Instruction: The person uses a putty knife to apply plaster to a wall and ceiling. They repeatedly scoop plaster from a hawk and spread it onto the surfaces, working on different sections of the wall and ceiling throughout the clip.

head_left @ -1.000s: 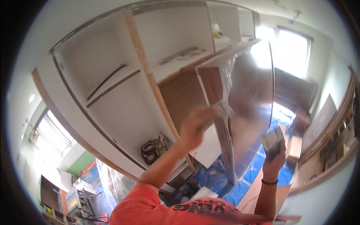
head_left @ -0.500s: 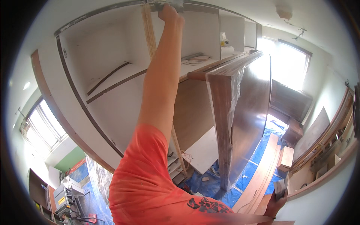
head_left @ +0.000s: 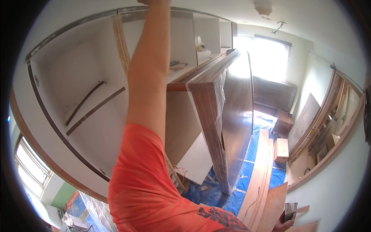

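My left arm stretches straight up in an orange sleeve, across the front of a white open cabinet [head_left: 85, 42]. Only a sliver of my left hand [head_left: 143, 2] shows at the top edge, by the cabinet's dark-edged top rail [head_left: 131, 11]. Its fingers, and anything in them, are cut off. Low at the right, my right hand [head_left: 284, 225] is closed around a flat grey scraper [head_left: 290, 211] with a broad, smudged blade, held near the wall.
A plastic-wrapped dark wood panel unit [head_left: 208, 112] stands right of my arm. Long boards [head_left: 257, 181] lie on blue sheeting [head_left: 239, 178]. A recessed wooden frame [head_left: 328, 127] holds tools and offcuts on the right wall. Loose dark strips [head_left: 85, 102] rest inside the cabinet.
The view has swung right, so the cabinet sits further left. My left hand, earlier seen gripping a greyish tool at the top rail, has mostly left the picture. My right hand still holds the scraper.
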Tool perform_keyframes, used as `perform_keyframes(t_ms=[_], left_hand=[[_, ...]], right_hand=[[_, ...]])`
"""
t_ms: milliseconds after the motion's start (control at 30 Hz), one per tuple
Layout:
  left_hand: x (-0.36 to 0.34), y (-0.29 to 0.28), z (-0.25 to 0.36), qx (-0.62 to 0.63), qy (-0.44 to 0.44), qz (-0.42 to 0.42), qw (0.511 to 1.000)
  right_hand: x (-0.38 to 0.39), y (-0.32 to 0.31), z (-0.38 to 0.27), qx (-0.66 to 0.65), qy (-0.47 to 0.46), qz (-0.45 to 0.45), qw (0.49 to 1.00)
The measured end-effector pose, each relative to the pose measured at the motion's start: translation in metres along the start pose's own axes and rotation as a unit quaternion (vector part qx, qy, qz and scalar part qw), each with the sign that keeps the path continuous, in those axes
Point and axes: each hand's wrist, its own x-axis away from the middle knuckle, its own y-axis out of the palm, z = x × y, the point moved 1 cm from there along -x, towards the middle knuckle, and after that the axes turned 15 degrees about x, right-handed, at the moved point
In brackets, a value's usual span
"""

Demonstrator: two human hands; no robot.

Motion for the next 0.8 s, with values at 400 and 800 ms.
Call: perform_keyframes(t_ms=[400,800], left_hand=[[-0.054,-0.080,-0.025,0.126,-0.272,-0.066,0.952],[0.019,-0.068,-0.011,0.092,-0.069,-0.115,0.987]], right_hand=[[-0.011,0.012,0.014,0.002,-0.013,-0.041,0.999],[0.004,0.036,0.002,0.057,-0.013,-0.001,0.998]])
